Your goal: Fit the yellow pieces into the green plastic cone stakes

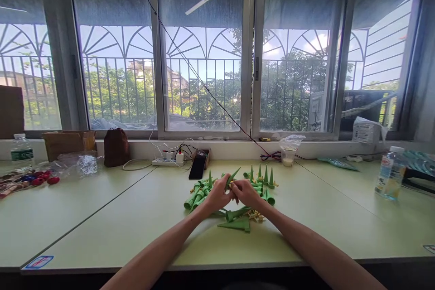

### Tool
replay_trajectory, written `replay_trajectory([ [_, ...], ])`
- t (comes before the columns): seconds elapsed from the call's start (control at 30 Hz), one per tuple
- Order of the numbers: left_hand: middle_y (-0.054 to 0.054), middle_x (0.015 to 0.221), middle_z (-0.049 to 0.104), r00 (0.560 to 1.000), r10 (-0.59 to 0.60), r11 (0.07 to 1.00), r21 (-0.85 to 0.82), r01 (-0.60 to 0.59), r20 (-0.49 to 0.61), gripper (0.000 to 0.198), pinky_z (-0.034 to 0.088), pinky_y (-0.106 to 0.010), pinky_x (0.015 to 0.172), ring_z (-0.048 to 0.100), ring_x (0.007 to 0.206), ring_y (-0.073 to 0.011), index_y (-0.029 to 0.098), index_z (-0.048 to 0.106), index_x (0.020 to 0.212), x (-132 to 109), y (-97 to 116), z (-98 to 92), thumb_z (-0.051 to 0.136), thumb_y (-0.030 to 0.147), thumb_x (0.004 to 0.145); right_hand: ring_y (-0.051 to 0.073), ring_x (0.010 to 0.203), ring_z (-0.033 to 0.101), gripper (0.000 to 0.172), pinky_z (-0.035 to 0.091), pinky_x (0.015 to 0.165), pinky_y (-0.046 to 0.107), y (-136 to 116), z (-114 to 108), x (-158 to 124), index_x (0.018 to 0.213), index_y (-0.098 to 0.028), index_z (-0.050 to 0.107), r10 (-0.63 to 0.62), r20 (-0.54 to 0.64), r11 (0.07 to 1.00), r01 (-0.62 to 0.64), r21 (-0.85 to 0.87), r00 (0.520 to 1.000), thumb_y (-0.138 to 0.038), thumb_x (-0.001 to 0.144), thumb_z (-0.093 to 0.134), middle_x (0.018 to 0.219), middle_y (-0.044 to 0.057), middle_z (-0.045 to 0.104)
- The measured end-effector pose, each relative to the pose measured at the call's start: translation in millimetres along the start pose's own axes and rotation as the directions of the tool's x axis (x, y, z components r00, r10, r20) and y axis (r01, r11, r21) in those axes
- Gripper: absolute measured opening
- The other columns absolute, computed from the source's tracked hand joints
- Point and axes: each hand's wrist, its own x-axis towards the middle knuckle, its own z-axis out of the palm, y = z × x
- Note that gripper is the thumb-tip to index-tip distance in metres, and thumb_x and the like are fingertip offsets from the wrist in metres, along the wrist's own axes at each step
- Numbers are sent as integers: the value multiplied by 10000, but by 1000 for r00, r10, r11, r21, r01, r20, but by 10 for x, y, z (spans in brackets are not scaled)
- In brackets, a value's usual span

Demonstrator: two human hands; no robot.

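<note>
Head view, left hand [218,195]: clamped on green cone [234,174].
Right hand [247,193]: alongside, grip unclear.
Yellow pieces [254,215]: might scatter if wrist-bumped.

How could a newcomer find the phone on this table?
On the pale table, below the windows, find the white power strip. Just right of it is the phone; its flat black rectangle stands out from the nearby green cones.

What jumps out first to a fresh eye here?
Bright windows fill the back. Mid-scene on the pale table, green cones surround the left hand, holding a tilted cone, and the right hand against it. Red balls stand out far left.
</note>
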Motion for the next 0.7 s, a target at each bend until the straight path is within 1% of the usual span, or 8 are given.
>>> replay_trajectory([
  [0.1,59,646,519,1000,-10,1000,-28,10,16,122,323,-219,555,462,554,-101,206,436,817,-7,-31,-5,523,170,740,96,328,479,434,361,362,197,20,23,25,492,-179,501,78,70,973,-91,213,995,-400,857,419,422,9,555],
  [0.17,61,639,526,1000,-21,999,-43,21,14,118,327,-217,548,461,533,-97,206,447,840,-8,-48,-5,527,189,756,102,309,472,456,341,330,204,48,36,46,482,-179,497,138,139,918,-179,355,981,-469,829,434,410,17,549],
  [0.2,61,639,529,1000,-23,999,-47,24,7,118,327,-216,545,464,530,-97,206,449,847,-7,-53,-3,528,195,760,110,316,489,452,339,325,205,64,41,56,501,-178,506,161,175,884,-221,412,971,-495,818,447,416,18,555],
  [0.3,60,639,534,1000,-12,999,-45,12,-1,113,332,-211,543,475,533,-95,208,439,849,-3,-65,6,522,197,773,117,323,508,455,343,322,202,106,52,75,516,-177,505,187,222,828,-275,489,957,-546,783,493,413,16,555],
  [0.37,63,631,529,1000,-1,1000,-29,1,3,110,332,-211,542,470,526,-93,210,427,847,1,-71,14,515,194,782,115,322,506,475,344,320,201,118,54,79,515,-179,500,186,213,835,-268,481,959,-578,772,504,413,16,554],
  [0.47,65,628,525,1000,0,1000,-10,0,4,114,330,-212,543,461,522,-91,211,417,840,5,-73,23,515,191,786,108,320,490,505,348,325,202,109,47,71,508,-178,504,163,163,889,-217,402,973,-593,795,478,408,16,548],
  [0.6,60,641,530,1000,3,1000,-2,-3,-12,112,332,-214,559,467,550,-95,209,425,823,7,-45,17,520,179,773,91,332,477,522,359,356,189,73,22,45,496,-171,517,82,81,974,-97,207,993,-504,883,409,413,11,544],
  [0.7,52,657,536,1000,18,1000,-2,-18,-8,95,332,-218,569,470,577,-100,203,446,801,5,-14,2,518,165,752,85,345,493,464,374,376,176,67,9,24,514,-171,521,34,19,998,-35,51,999,-412,897,418,430,-2,552],
])
